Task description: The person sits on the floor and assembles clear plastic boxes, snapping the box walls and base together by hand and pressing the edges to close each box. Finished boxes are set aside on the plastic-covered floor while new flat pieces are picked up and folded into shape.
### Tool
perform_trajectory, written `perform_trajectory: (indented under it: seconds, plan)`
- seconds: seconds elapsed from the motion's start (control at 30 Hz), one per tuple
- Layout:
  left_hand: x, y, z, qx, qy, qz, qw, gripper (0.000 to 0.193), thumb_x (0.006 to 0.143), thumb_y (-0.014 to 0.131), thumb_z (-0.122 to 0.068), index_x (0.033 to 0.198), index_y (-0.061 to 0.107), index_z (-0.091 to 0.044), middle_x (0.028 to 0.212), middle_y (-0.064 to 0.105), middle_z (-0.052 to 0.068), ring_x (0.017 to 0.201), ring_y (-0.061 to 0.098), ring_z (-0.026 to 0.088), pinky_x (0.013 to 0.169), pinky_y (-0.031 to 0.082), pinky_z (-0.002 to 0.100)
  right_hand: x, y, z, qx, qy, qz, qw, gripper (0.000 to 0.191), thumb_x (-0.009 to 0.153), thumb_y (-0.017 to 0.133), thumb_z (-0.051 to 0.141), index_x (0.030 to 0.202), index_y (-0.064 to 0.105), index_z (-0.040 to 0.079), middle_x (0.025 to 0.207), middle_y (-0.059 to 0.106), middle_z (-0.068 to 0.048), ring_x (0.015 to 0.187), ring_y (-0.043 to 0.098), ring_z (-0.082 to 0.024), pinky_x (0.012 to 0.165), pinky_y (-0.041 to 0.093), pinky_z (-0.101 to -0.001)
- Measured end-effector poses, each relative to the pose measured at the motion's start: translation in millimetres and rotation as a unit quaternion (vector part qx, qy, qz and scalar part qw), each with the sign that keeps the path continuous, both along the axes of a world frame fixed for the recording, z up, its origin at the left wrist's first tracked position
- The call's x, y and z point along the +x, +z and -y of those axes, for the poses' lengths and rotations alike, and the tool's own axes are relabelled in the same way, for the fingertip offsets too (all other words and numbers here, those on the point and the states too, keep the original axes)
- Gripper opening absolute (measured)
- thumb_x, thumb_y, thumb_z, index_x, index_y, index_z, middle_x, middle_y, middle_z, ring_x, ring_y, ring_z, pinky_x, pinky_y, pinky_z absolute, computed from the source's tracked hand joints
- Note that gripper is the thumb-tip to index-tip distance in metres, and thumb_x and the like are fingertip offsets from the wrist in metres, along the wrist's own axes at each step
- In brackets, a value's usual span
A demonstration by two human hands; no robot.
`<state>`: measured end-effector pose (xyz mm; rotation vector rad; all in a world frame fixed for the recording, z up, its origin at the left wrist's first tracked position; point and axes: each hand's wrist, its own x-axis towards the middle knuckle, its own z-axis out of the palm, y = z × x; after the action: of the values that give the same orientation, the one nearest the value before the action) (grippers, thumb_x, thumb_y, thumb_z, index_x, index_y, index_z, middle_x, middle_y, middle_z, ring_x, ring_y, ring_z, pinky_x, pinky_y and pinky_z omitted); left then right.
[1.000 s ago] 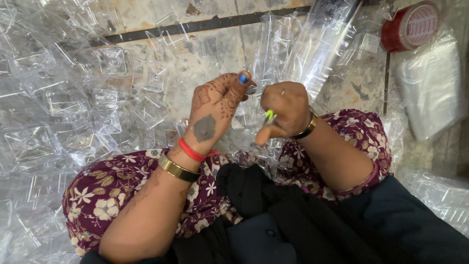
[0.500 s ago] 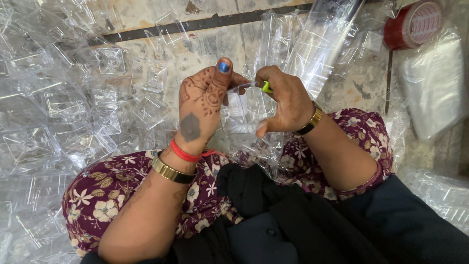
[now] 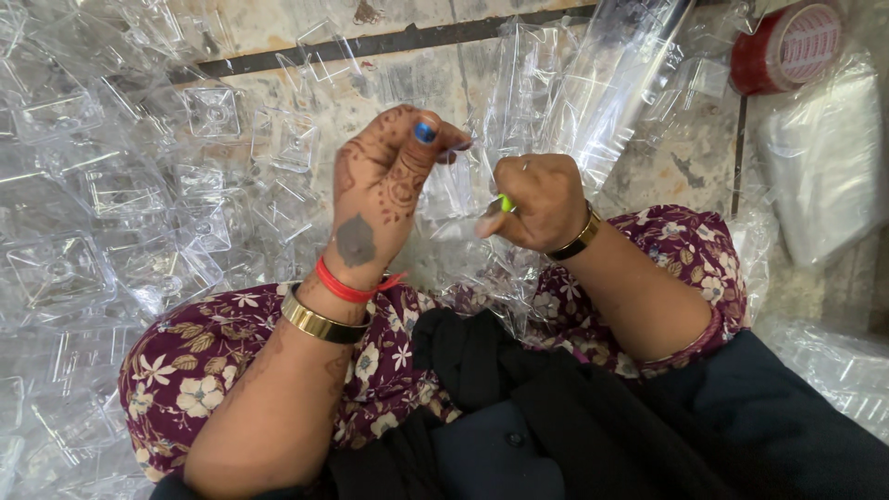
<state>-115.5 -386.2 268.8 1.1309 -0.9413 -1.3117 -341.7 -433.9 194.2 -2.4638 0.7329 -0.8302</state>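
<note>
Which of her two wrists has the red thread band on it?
The left hand: its wrist carries a red thread band just above a gold bangle. The right hand wears only a gold bangle.

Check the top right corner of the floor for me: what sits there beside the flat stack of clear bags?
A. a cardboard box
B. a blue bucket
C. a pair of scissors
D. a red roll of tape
D: a red roll of tape lies at the top right, just above the flat stack of clear bags; no scissors, bucket or box shows there.
</note>
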Motion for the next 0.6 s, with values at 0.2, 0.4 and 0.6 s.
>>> perform_trajectory:
  seconds: [0.2,0.4,0.6]
  plan:
    - [3,6,2,0.025,-0.108,-0.036,0.993,0.059,0.106,0.055,-0.055,0.144,0.058,-0.01,0.126,0.071,0.008,0.1,0.065,0.011,0.089,0.054,0.027,-13,3,0,0.219,-0.008,0.099,0.971,0.062,0.104,0.053,0.065,0.078,0.053,0.009,0.067,0.051,0.003,0.057,0.052,-0.01,0.053,0.038,-0.0294]
    - [-2,2,0,0.013,-0.083,-0.105,0.991,0.05,0.107,0.058,-0.052,0.135,0.056,-0.01,0.131,0.063,0.008,0.108,0.065,0.015,0.087,0.052,0.028,-9,-9,3,0.513,0.046,0.255,0.818,0.054,0.102,0.063,0.057,0.087,0.052,0.007,0.071,0.046,0.004,0.059,0.039,-0.006,0.052,0.031,-0.0234]
    - [-3,-11,2,0.046,-0.007,-0.2,0.979,0.042,0.103,0.07,-0.043,0.127,0.053,-0.013,0.135,0.059,0.008,0.117,0.067,0.023,0.092,0.055,0.034,-8,-1,0,0.53,-0.013,0.342,0.776,0.053,0.107,0.052,0.06,0.105,0.051,0.007,0.082,0.048,0.0,0.065,0.038,-0.006,0.058,0.033,-0.0215]
